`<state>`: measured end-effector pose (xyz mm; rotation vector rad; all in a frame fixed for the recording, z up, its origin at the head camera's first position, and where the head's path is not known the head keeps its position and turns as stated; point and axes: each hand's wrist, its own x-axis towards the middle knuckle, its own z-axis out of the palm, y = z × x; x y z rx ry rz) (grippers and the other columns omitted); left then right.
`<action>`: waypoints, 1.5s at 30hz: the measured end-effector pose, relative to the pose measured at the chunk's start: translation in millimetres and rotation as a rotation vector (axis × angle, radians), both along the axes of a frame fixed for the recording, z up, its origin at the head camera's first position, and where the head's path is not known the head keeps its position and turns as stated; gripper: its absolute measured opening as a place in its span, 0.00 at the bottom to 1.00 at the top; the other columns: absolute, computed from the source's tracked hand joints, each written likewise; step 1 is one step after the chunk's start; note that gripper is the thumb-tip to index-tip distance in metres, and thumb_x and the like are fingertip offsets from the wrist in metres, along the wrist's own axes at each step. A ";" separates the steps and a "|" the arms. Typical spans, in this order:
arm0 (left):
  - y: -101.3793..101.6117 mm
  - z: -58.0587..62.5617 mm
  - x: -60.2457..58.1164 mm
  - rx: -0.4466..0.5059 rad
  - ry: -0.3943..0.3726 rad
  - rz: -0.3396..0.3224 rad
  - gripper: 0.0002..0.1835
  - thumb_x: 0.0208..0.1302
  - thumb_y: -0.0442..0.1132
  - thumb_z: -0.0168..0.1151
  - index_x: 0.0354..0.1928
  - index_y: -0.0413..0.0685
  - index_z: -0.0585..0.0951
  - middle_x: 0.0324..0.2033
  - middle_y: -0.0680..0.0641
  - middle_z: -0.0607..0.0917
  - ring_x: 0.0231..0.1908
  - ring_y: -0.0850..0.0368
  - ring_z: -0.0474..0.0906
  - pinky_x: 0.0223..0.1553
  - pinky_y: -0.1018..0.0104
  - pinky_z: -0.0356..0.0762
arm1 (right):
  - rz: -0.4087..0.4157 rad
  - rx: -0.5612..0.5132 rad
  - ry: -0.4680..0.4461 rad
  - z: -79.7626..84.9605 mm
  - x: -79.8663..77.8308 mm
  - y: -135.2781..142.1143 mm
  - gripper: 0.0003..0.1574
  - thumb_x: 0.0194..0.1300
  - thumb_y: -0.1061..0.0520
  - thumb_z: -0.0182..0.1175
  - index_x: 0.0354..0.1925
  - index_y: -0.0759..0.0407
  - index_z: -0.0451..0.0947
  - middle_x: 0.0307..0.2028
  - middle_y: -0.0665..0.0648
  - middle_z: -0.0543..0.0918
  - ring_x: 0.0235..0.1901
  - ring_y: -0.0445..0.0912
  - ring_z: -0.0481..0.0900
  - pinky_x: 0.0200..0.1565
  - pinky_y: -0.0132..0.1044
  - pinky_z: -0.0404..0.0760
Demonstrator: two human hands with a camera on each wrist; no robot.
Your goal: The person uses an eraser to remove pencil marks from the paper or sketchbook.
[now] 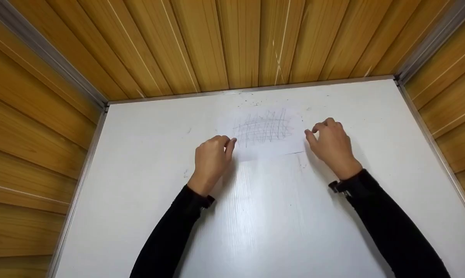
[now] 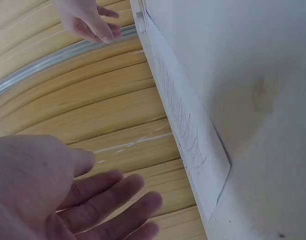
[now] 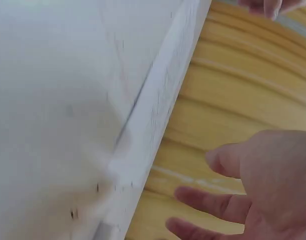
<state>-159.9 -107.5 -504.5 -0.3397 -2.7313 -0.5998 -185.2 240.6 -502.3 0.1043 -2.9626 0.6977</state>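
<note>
A white sheet of paper with crisscrossed pencil-like scribbles lies flat on the white table. My left hand hovers at the paper's left edge, its fingers loosely bent and nothing between them. On the opposite side, my right hand is held just off the right edge, thumb apart from the fingers, holding nothing. In the left wrist view the sheet lies beyond the relaxed left fingers. The right wrist view shows the right fingers spread loosely, away from the sheet.
The white tabletop has small dark crumbs behind the paper and a few faint marks. Wood-patterned panels wall in the back and both sides, with metal framing at the corners.
</note>
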 end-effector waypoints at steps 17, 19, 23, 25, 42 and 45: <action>-12.0 -28.5 -62.1 0.024 -0.276 -0.014 0.11 0.79 0.40 0.66 0.49 0.42 0.93 0.46 0.42 0.91 0.52 0.42 0.87 0.56 0.48 0.88 | -0.074 0.053 -0.251 -25.9 -39.8 47.4 0.28 0.83 0.44 0.54 0.45 0.70 0.77 0.37 0.71 0.84 0.34 0.62 0.83 0.30 0.51 0.79; -11.6 -31.3 -62.0 0.022 -0.297 -0.043 0.12 0.79 0.40 0.65 0.49 0.41 0.93 0.46 0.41 0.91 0.53 0.41 0.86 0.58 0.47 0.86 | -0.077 0.055 -0.269 -28.5 -39.6 49.5 0.28 0.83 0.43 0.53 0.44 0.69 0.77 0.37 0.70 0.84 0.34 0.61 0.82 0.30 0.49 0.78; -10.0 -36.3 -61.3 -0.012 -0.313 -0.073 0.12 0.79 0.40 0.65 0.49 0.41 0.93 0.47 0.42 0.90 0.54 0.41 0.85 0.60 0.46 0.83 | -0.079 0.055 -0.295 -30.0 -38.5 51.2 0.30 0.84 0.42 0.51 0.42 0.69 0.79 0.37 0.70 0.85 0.35 0.61 0.83 0.30 0.48 0.78; -9.6 -37.5 -61.7 -0.043 -0.307 -0.074 0.11 0.79 0.40 0.67 0.49 0.41 0.93 0.48 0.42 0.89 0.54 0.41 0.84 0.60 0.45 0.83 | -0.080 0.050 -0.290 -29.3 -38.5 50.5 0.30 0.84 0.42 0.51 0.41 0.69 0.79 0.38 0.69 0.85 0.35 0.61 0.83 0.31 0.48 0.78; -1.3 -33.9 -58.3 -0.187 -0.292 -0.083 0.11 0.80 0.42 0.66 0.44 0.43 0.91 0.50 0.43 0.88 0.53 0.42 0.82 0.59 0.47 0.81 | -0.097 -0.082 -0.201 -34.6 -41.2 46.5 0.24 0.82 0.44 0.59 0.44 0.66 0.72 0.32 0.64 0.79 0.33 0.58 0.78 0.30 0.44 0.72; -0.7 -34.9 -54.0 -0.192 -0.290 -0.092 0.11 0.80 0.42 0.66 0.44 0.44 0.91 0.51 0.44 0.88 0.54 0.43 0.83 0.59 0.47 0.81 | -0.083 -0.100 -0.192 -34.0 -40.8 48.1 0.23 0.82 0.45 0.61 0.44 0.66 0.73 0.32 0.63 0.78 0.33 0.57 0.77 0.31 0.43 0.71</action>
